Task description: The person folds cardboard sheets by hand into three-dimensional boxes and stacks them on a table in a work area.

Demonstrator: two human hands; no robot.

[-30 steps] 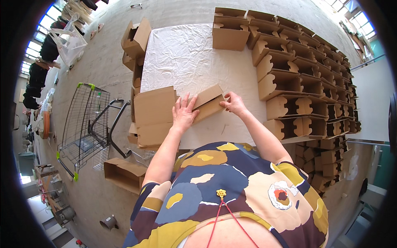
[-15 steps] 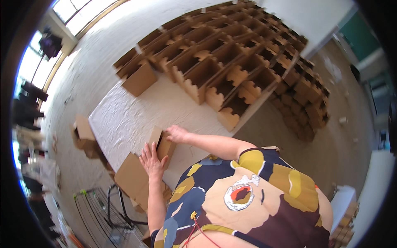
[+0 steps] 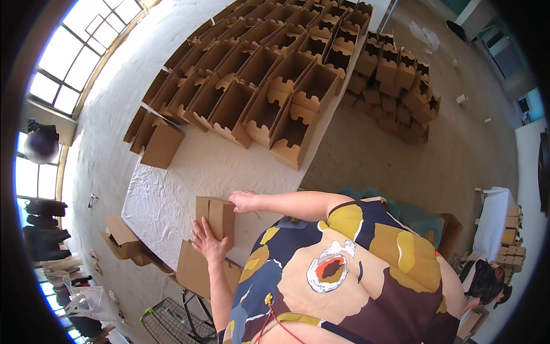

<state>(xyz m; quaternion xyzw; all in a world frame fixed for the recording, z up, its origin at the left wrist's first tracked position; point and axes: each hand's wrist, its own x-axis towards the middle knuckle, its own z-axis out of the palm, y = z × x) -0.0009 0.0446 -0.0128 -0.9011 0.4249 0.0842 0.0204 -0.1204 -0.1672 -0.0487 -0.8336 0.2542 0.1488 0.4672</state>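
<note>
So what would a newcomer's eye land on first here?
Probably the rows of open boxes filling the far part of the white-covered table. Then, nearer, the small box, left hand spread against it, right hand at its upper right corner. More boxes lie piled on the floor, upper right.

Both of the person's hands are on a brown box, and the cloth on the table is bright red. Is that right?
Not quite: the cloth is white, not red, as the head view shows. So, the person's left hand and right hand are on a brown box, and the cloth on the table is white.
</note>
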